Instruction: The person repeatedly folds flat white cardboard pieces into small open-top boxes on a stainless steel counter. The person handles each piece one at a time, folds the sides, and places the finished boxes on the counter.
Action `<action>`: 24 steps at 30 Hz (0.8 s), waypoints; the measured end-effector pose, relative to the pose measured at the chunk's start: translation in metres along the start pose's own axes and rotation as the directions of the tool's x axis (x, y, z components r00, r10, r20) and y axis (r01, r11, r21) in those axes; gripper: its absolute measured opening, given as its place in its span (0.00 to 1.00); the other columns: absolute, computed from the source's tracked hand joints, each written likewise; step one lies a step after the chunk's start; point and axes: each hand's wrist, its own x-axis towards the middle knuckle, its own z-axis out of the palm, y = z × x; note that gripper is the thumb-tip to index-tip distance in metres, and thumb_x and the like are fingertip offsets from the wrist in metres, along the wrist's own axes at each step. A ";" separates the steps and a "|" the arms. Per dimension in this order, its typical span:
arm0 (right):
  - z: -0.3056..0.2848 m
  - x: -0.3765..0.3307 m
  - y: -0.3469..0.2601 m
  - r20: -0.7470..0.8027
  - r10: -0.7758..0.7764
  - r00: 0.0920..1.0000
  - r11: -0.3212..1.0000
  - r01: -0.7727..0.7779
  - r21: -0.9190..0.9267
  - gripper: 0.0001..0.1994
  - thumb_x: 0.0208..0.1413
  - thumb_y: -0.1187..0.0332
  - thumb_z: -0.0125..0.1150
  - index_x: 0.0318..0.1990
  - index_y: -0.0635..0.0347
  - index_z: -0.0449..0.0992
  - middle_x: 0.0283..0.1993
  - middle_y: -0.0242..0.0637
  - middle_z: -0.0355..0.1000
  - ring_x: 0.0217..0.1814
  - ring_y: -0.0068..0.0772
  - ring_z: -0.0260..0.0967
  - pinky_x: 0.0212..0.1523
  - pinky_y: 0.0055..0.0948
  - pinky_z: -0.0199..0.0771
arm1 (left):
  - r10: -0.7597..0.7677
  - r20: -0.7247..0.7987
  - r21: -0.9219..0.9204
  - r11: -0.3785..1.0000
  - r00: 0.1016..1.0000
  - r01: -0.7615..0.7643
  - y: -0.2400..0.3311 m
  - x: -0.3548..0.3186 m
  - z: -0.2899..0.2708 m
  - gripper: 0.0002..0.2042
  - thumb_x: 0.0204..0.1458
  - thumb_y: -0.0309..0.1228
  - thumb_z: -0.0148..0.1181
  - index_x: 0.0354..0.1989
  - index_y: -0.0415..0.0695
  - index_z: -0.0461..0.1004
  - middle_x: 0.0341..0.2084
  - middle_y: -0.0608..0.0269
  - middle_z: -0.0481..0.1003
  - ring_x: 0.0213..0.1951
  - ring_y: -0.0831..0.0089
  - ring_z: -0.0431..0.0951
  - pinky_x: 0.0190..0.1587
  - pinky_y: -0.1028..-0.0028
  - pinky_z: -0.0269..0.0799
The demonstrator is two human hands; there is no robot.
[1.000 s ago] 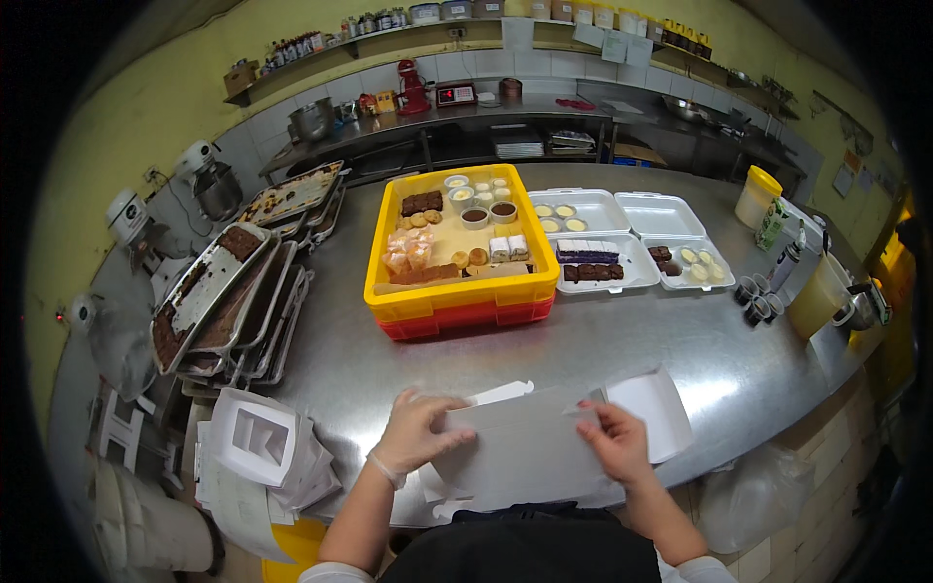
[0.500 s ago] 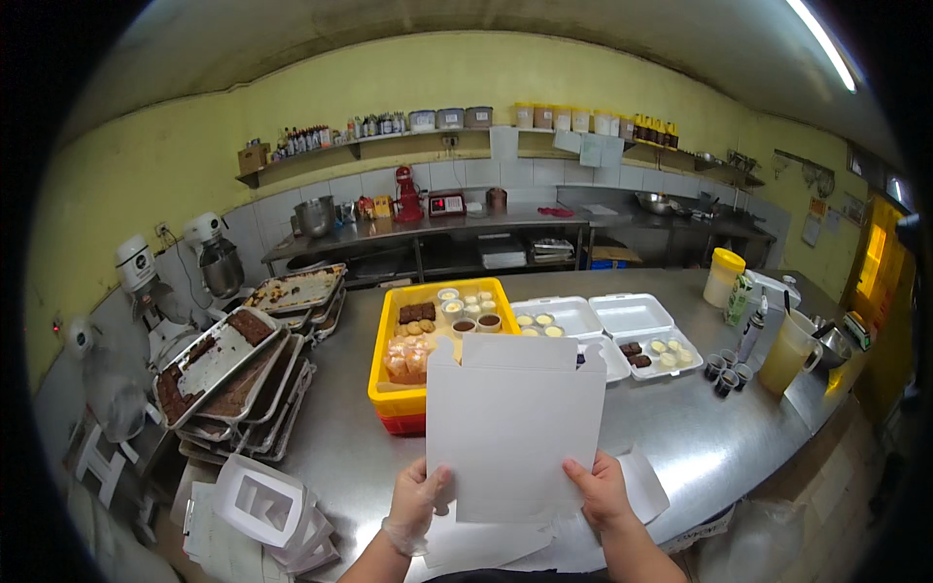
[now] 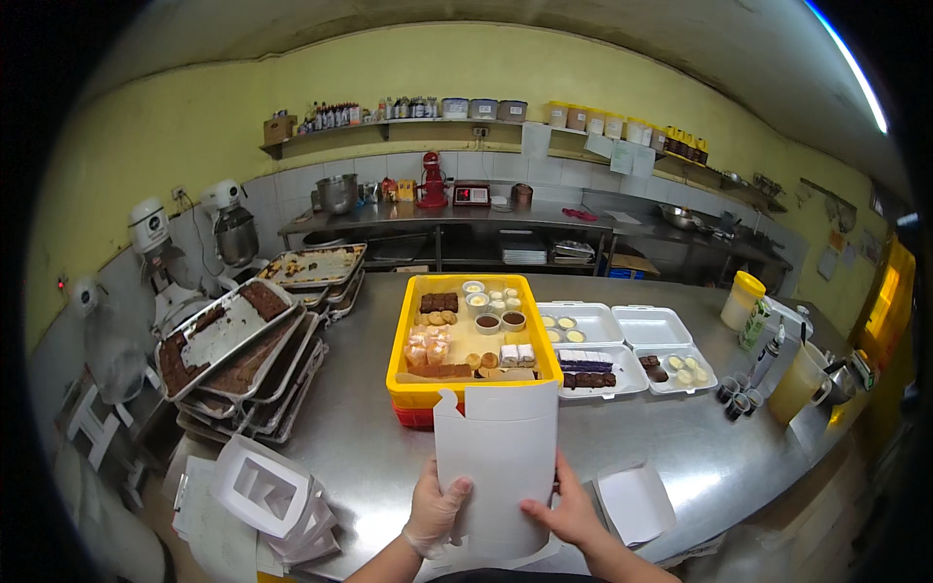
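Observation:
Both hands hold a flat white box blank [image 3: 494,466] upright over the near edge of the steel table, its two sides bent inward into a curve. My left hand [image 3: 439,507], in a clear plastic glove, is closed on its left edge with the thumb on the front. My right hand [image 3: 569,510] grips the right edge, thumb pressed on the front and fingers behind. Just beyond the blank stands a yellow crate [image 3: 397,352] of brownies, cookies, cupcakes and filled cups. To the right of my right hand lies an open white carton tray [image 3: 637,500].
Stacked folded white boxes [image 3: 275,494] sit at the near left, with baking trays of brownies [image 3: 238,335] behind them. Foam containers [image 3: 649,327] of sweets lie right of the crate. Small dark-filled cups [image 3: 739,400] and a pitcher [image 3: 799,389] stand at the right.
The blank has turned from flat and wide to narrower and curved as my hands came closer together. It sits lower, so more of the crate and the foam containers shows.

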 end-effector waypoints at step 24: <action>-0.028 -0.067 -0.002 -0.001 -0.675 0.738 0.514 0.469 -0.718 0.33 0.38 0.59 0.74 0.56 0.58 0.71 0.42 0.38 0.67 0.42 0.40 0.64 0.45 0.36 0.66 | -0.523 0.265 -0.205 0.790 0.810 0.578 0.008 -0.033 -0.024 0.24 0.55 0.36 0.59 0.56 0.36 0.64 0.47 0.56 0.73 0.48 0.65 0.75 0.52 0.67 0.70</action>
